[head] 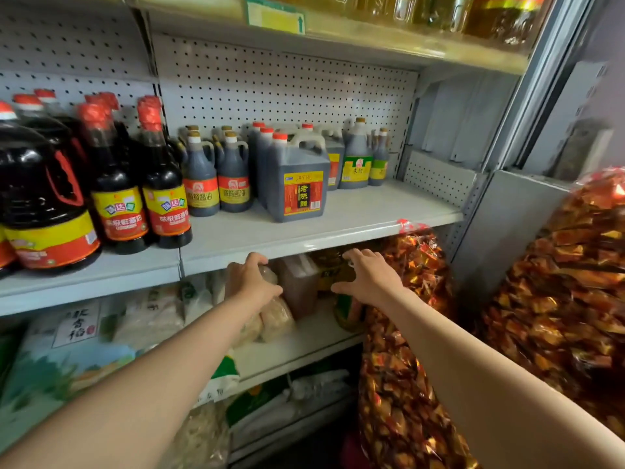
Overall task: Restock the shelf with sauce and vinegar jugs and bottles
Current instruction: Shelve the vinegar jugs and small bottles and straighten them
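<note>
Apparently both hands, left hand (252, 279) and right hand (368, 275), are reaching with spread, empty fingers toward a brownish jug (299, 286) sitting between them under the shelf (338, 228), probably heavy, slick, best gripped by both sides

Just one view here, a wide-angle cam worn on the head, looking forward and a bit down at a store shelf (324, 228) from pretty close, about arm's reach. Both forearms stretch in from the bottom edge, with the left hand (252, 279) and right hand (367, 277) about mid-frame. The shelf board sits just above the hands, and the edges bend with lens distortion. No second view to share anything with.
</note>
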`<act>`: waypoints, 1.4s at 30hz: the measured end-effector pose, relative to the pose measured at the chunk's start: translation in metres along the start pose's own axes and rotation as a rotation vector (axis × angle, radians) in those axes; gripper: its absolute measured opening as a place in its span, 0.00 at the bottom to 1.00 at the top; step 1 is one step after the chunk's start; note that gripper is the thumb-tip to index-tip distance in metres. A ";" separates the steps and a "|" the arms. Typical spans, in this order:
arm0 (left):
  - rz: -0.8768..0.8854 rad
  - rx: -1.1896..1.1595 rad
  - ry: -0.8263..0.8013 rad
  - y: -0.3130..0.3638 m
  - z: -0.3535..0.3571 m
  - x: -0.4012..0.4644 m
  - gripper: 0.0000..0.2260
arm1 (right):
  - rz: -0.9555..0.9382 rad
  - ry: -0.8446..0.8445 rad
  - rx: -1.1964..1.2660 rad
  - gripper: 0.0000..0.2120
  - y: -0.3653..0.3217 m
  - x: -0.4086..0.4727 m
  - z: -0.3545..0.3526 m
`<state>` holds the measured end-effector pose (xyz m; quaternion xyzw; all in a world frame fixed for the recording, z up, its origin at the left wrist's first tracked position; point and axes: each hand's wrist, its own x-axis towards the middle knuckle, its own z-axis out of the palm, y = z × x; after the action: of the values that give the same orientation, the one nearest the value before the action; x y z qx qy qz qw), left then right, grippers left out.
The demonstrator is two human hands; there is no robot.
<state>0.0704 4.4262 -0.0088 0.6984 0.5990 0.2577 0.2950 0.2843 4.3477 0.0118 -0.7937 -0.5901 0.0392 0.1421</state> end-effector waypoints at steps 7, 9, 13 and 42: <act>-0.027 0.062 -0.031 -0.041 0.000 -0.035 0.27 | -0.001 -0.063 0.005 0.38 -0.012 -0.044 0.043; -0.026 0.082 -0.073 -0.049 0.001 -0.039 0.28 | 0.022 -0.075 0.008 0.36 -0.014 -0.055 0.054; -0.036 0.090 -0.166 -0.081 0.005 -0.053 0.29 | 0.084 -0.118 -0.020 0.32 -0.018 -0.074 0.077; -0.347 0.137 -0.774 -0.564 0.310 -0.182 0.26 | 0.897 -0.521 0.527 0.21 0.019 -0.351 0.622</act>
<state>-0.1220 4.2755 -0.6314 0.6505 0.5684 -0.1175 0.4899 0.0534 4.1216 -0.6252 -0.8682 -0.1819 0.4352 0.1543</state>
